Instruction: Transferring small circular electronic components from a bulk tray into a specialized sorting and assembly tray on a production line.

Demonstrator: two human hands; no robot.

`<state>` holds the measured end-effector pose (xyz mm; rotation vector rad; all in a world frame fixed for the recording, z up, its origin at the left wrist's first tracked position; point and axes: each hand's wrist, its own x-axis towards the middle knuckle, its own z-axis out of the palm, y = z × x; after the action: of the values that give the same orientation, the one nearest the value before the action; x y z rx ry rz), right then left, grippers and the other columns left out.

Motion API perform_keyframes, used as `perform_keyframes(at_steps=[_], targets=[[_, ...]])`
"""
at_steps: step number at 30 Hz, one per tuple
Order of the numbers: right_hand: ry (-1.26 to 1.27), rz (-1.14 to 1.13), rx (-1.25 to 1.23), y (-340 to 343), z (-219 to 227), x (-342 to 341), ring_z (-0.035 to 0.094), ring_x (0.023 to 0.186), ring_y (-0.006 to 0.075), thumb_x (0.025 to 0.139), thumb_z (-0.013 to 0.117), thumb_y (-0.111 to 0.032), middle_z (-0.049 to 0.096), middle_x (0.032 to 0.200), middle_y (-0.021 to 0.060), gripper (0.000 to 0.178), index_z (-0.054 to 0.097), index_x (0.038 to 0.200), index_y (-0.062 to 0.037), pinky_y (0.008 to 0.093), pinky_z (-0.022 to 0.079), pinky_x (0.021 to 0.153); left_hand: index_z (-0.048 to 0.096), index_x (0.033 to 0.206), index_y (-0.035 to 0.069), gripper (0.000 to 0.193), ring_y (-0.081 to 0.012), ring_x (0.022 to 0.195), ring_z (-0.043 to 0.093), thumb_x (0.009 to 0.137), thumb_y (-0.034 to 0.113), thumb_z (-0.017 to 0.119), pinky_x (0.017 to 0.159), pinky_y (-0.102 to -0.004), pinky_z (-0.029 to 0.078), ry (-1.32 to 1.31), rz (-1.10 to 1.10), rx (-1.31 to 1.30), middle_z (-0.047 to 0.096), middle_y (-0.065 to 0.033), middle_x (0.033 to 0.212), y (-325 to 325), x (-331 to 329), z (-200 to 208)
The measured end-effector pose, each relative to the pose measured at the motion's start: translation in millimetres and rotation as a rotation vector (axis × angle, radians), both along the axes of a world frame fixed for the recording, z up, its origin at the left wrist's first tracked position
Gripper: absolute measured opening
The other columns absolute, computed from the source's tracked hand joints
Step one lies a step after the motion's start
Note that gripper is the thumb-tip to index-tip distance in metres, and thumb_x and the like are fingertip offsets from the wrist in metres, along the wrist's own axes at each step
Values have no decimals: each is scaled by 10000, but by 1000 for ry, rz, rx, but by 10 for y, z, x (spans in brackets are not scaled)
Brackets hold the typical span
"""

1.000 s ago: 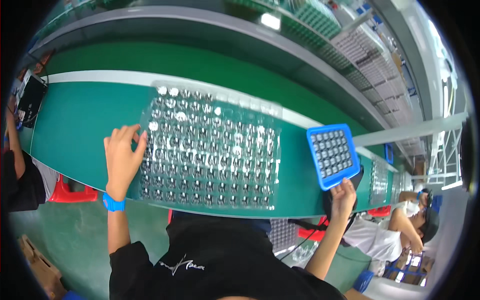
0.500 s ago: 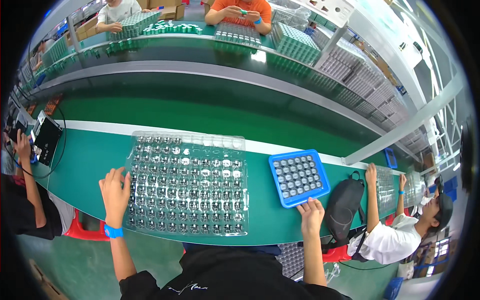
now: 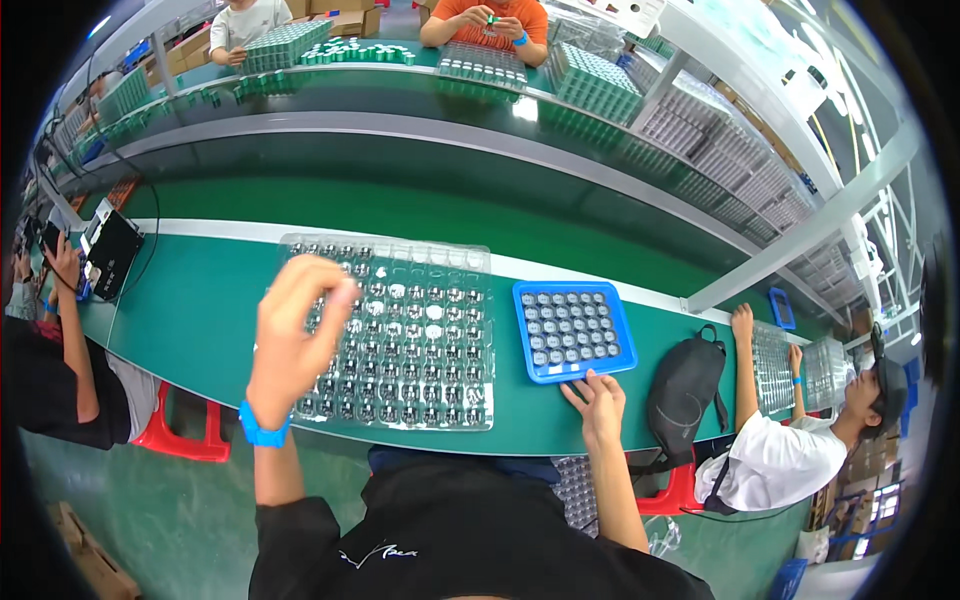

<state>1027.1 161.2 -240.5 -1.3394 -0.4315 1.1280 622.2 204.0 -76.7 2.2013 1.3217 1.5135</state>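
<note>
Left fingers [image 3: 316, 275]: curled over clear tray [image 3: 455, 257]; can't tell if gripping;
Right fingers [image 3: 606, 392]: at blue tray [image 3: 624, 335] rim; can't tell grip

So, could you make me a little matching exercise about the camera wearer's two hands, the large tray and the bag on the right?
Things:
1. left hand
2. bag
3. right hand
4. large tray

Places and states:
A. at the near edge of the blue tray
B. see-through, with small pieces in rows
C. hides part of the large tray from view
D. black, to the right of the blue tray

Right pairs: 1-C, 2-D, 3-A, 4-B
</note>
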Motion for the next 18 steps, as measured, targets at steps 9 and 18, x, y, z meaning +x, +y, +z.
perform_keyframes(at_steps=[9, 18], targets=[[-176, 167, -142, -85, -131, 221, 706, 757, 237, 991, 696, -220, 628, 890, 120, 265, 591, 985, 24, 360, 621, 598, 722, 934, 18, 240, -195, 668, 586, 726, 124, 777, 524, -315, 416, 74, -764, 569, 629, -52, 829, -705, 1135, 1204], [-514, 527, -246, -83, 254, 426, 688, 605, 180, 1017, 610, -236, 680, 730, 91, 270, 688, 999, 22, 270, 530, 516, 713, 875, 13, 227, -163, 746, 588, 751, 204, 721, 596, -300, 446, 482, -823, 411, 588, -40, 823, -1055, 1349, 1277]])
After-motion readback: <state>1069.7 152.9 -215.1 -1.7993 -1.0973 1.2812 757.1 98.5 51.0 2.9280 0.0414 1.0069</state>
